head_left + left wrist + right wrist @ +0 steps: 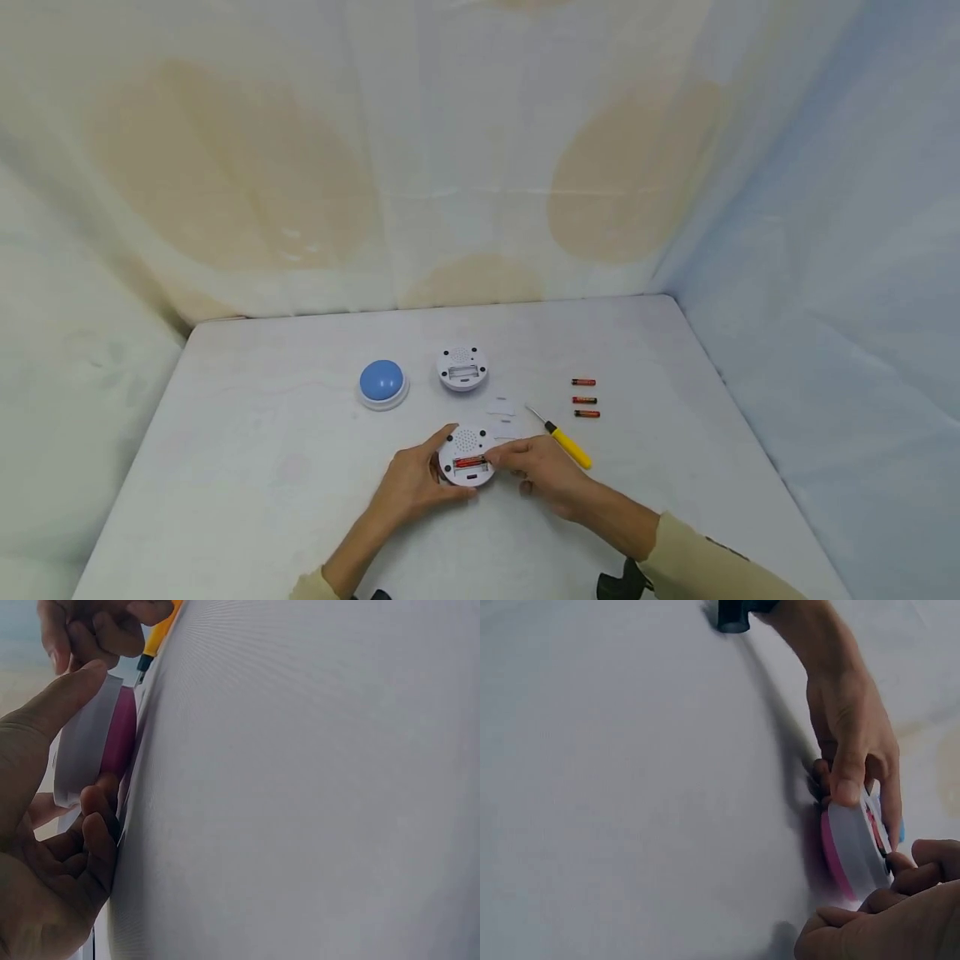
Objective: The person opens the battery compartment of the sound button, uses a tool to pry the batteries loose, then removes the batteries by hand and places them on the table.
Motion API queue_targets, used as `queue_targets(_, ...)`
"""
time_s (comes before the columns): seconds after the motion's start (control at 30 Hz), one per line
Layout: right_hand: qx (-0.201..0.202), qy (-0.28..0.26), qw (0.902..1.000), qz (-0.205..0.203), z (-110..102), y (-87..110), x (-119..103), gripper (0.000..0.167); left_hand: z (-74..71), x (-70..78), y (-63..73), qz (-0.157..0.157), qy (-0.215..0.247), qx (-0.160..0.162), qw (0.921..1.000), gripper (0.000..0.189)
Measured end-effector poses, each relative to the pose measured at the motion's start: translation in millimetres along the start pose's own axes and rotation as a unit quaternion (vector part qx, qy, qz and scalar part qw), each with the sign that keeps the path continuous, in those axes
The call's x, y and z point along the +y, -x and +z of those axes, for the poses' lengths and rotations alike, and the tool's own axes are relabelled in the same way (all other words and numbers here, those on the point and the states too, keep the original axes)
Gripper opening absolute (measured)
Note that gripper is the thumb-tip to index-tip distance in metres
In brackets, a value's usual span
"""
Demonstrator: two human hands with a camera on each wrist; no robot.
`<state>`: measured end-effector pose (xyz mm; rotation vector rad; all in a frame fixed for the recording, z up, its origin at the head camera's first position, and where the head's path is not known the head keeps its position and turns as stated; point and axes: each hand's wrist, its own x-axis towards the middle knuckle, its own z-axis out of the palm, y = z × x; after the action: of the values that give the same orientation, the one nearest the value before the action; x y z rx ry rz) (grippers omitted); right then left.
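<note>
My left hand point(412, 479) grips a round white sound button point(467, 440) by its rim, thumb on one side and fingers on the other. It is turned underside up, showing speaker holes and a battery compartment; its pink dome point(120, 733) faces the table. A red battery point(469, 462) lies in the compartment. At the battery's right end, my right hand point(551, 475) has its thumb and forefinger together, pinching it; the other fingers are curled. The fingertips partly cover that end. In the right wrist view, the right hand point(900, 919) hides part of the button's near edge.
Behind stand a blue-domed button point(382, 381) and another upturned white button point(462, 369) with its compartment uncovered. Small white covers point(501, 407) lie near a yellow-handled screwdriver point(568, 444). Three batteries point(585, 400) lie in a column to the right.
</note>
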<state>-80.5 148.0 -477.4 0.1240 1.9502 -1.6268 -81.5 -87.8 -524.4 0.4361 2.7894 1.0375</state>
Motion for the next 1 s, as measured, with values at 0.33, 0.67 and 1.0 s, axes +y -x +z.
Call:
queue_targets(0.33, -0.036, -0.121, 0.992, 0.013, -2.6, -1.8, 6.5, 0.034, 0.4, -1.4, 0.1, 0.003, -0.005, 0.006, 1.0, 0.101)
queue_targets(0.67, 0.033, 0.051, 0.9968, -0.052, 0.4, -7.4, 8.8, 0.026, 0.0, -0.7, -0.7, 0.002, -0.009, 0.001, 1.0, 0.101)
queue_targets(1.0, 0.025, 0.085, 0.9916, -0.094, 2.2, -13.5, 10.2, 0.023, 0.5, -1.3, -0.5, 0.012, -0.004, 0.005, 0.9999, 0.1)
